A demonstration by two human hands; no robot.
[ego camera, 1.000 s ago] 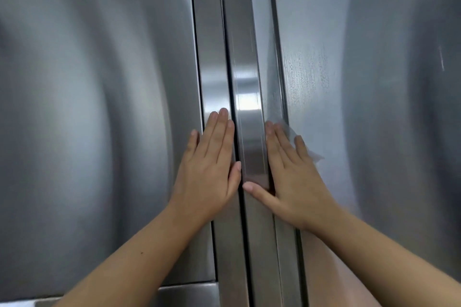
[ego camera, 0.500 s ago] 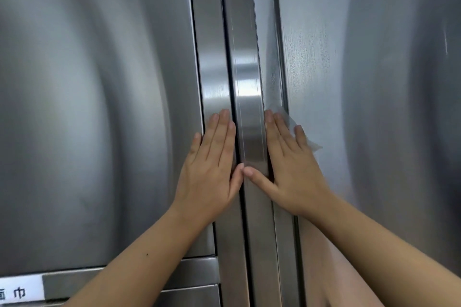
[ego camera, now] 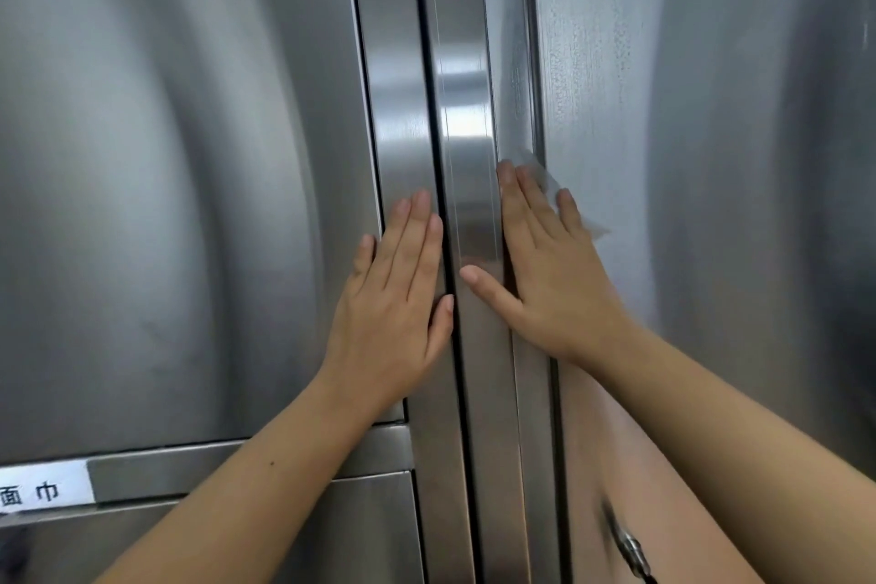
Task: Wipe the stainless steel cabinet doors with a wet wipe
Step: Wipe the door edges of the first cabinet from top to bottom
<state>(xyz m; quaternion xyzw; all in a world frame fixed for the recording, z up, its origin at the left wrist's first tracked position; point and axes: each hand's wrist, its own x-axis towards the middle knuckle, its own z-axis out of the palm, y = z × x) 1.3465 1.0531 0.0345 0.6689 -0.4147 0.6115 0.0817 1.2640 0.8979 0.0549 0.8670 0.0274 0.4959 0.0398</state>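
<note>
Wet wipe (ego camera: 545, 178) under right hand (ego camera: 550, 275), on right door (ego camera: 616, 85)

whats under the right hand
A thin white wet wipe lies pressed flat under the right hand against the stainless steel door; only its edges show, the rest is covered.
</note>
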